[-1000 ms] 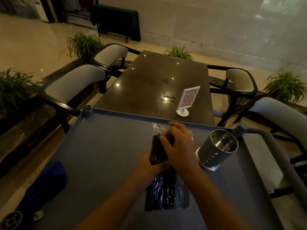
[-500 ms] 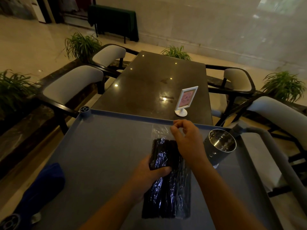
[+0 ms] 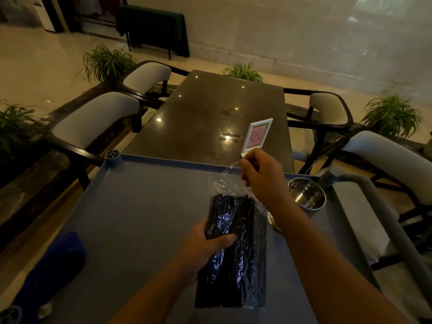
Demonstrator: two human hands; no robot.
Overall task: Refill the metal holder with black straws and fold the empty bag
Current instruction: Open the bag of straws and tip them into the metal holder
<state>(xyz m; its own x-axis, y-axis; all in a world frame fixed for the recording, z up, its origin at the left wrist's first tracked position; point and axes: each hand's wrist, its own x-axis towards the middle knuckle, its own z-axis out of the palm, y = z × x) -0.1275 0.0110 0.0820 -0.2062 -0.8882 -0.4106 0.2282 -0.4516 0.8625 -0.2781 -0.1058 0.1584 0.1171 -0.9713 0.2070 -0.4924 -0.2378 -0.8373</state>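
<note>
Since a second ago, we see right hand [image 3: 261, 176] lifted off bundle toward far rim, now pinching crinkled clear mouth of bag [image 3: 224, 183], film pulled up thin and wrinkled. Left hand [image 3: 205, 244] grips black straws [image 3: 233, 260] through glossy plastic, thumb across top. Slim straight bundle lies flat on matte grey cart tray [image 3: 140, 206]. Round polished metal holder [image 3: 306, 194] stands just right of right wrist, partly hidden.
</note>
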